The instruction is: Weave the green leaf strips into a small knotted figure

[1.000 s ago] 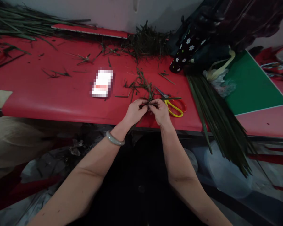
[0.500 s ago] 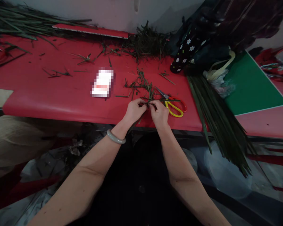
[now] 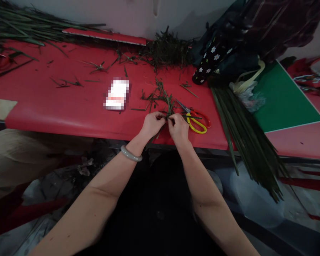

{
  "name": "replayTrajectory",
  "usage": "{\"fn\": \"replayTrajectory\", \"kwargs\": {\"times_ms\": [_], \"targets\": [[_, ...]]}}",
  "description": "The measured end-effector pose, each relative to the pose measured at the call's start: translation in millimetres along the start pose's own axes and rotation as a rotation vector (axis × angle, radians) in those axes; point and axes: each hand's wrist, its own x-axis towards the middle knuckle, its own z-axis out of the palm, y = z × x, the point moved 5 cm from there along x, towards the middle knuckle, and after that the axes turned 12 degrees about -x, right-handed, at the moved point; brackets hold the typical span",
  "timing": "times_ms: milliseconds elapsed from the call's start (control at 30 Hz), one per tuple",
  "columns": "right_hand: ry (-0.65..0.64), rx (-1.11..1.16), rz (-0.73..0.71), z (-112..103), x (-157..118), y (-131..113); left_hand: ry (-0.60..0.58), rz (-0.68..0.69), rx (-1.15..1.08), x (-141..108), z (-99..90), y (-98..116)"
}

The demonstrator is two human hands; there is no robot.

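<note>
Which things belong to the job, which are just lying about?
Likely the job:
- green strips, in left hand and right hand
- scissors
- long leaf bundle

Probably just lying about:
- green board
- flower-patterned dark item
- blurred white rectangle

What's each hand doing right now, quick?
Left hand: closed, fingers pinching the dark green leaf strips.
Right hand: closed, fingers pinching the same leaf strips.

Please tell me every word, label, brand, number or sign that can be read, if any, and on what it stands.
None can be read.
White rectangle on red tabletop: pixelated, unreadable.
Black flowered item: no lettering visible.
Red item, far right: pale marks, too blurred to tell.
</note>
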Motion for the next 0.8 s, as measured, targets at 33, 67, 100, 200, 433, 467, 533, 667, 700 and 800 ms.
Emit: {"fn": "replayTrajectory", "kwargs": {"times_ms": [33,67,100,200,433,467,533,667,700,800], "targets": [[-0.001,0.003,0.001,-0.1,0.2,-0.1,0.002,0.004,-0.001,-0.1,-0.2,0.1],[-0.002,0.010,0.000,-0.3,0.4,-0.2,0.004,0.007,-0.005,-0.1,-0.4,0.0],[-0.002,0.023,-0.003,-0.7,0.6,-0.3,0.006,0.009,-0.011,-0.2,-0.7,-0.3],[0.003,0.090,-0.024,-2.5,0.9,-1.3,0.011,0.021,-0.035,-0.5,-1.3,-0.9],[0.032,0.078,-0.021,-3.3,1.8,-2.3,0.003,0.014,-0.033,0.0,0.2,-1.5],[0.038,0.071,-0.015,-3.1,2.1,-1.9,-0.003,0.025,-0.039,0.5,0.9,-1.5],[0.045,0.074,-0.006,-2.9,2.8,-0.7,-0.004,0.052,-0.046,2.0,1.7,-2.2],[0.083,0.125,-0.005,-5.1,3.2,1.8,-0.020,0.062,-0.063,5.4,4.5,-7.1],[0.102,0.132,-0.006,-6.2,3.1,2.4,-0.030,0.064,-0.078,6.1,5.5,-8.2],[0.142,0.134,-0.002,-7.8,2.8,4.2,-0.070,0.089,-0.099,7.3,8.1,-9.3]]}}
